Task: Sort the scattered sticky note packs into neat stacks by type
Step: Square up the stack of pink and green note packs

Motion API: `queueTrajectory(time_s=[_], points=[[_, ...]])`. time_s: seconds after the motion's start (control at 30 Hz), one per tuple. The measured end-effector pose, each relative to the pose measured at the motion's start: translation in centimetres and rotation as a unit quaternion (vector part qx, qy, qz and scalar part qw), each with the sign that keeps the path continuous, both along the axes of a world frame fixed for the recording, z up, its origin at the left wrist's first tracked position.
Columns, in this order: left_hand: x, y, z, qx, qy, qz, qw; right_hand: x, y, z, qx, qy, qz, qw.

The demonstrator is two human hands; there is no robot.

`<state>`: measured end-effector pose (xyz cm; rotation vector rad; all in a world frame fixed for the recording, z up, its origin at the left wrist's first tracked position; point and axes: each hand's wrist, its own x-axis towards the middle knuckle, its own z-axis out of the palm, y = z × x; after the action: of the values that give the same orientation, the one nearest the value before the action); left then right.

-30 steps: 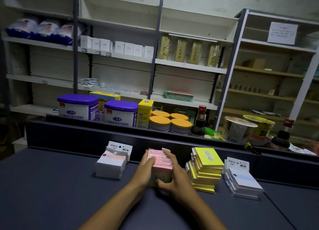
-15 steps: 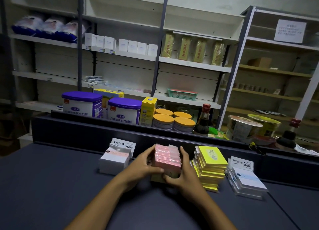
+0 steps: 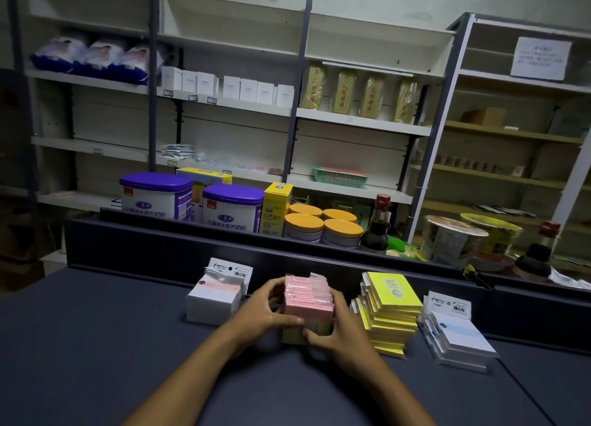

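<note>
Head view: you are looking down at a dark tabletop with four stacks of sticky note packs in a row along its raised back edge.
Left hand: your fingers curl around the left side of the pink stack, thumb across its front.
Right hand: your fingers wrap its right side and lower front corner, so both hands clamp the same stack between them.
Pink stack: it sits on the tabletop in the middle of the row, pink packs over a paler yellowish pack at the bottom.
White stack: just left of your left hand, apart from the pink one.
Yellow stack: close beside your right hand, its packs fanned unevenly.
Blue-and-white stack: far right, leaning.
Behind the ledge: purple-lidded tins and orange-lidded tubs.
</note>
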<state>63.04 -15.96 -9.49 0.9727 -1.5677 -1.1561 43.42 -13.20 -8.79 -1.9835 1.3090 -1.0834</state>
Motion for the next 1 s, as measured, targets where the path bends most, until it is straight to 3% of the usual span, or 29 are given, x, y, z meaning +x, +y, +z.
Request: queueTrajectory(time_s=[0.1, 0.3, 0.43, 0.57, 0.67, 0.83, 0.9, 1.0], points=[[0.2, -0.1, 0.6, -0.011, 0.026, 0.026, 0.999, -0.2, 0.0, 0.6, 0.014, -0.041, 0.003, 0.999], [-0.3, 0.5, 1.6, 0.044, 0.194, 0.001, 0.980, 0.5, -0.1, 1.5, 0.069, -0.212, -0.024, 0.975], [-0.1, 0.5, 1.9, 0.065, 0.203, -0.044, 0.976, 0.4, -0.4, 1.4, 0.131, -0.297, 0.025, 0.945], [0.9, 0.4, 2.0, 0.063, 0.111, -0.063, 0.990, -0.2, -0.5, 1.5, 0.111, -0.256, 0.026, 0.960], [1.2, 0.6, 1.8, 0.027, -0.027, -0.029, 0.999, -0.9, -0.6, 1.3, 0.073, -0.183, 0.031, 0.980], [0.9, 1.2, 1.6, -0.041, -0.307, 0.025, 0.950, -0.5, -0.1, 0.7, 0.067, -0.067, 0.059, 0.994], [0.9, 1.4, 1.6, -0.038, -0.322, 0.015, 0.946, -0.4, 0.0, 0.6, 0.065, -0.050, 0.058, 0.995], [1.0, 1.3, 1.7, -0.004, -0.257, -0.020, 0.966, -0.3, 0.1, 0.5, 0.064, -0.037, 0.056, 0.996]])
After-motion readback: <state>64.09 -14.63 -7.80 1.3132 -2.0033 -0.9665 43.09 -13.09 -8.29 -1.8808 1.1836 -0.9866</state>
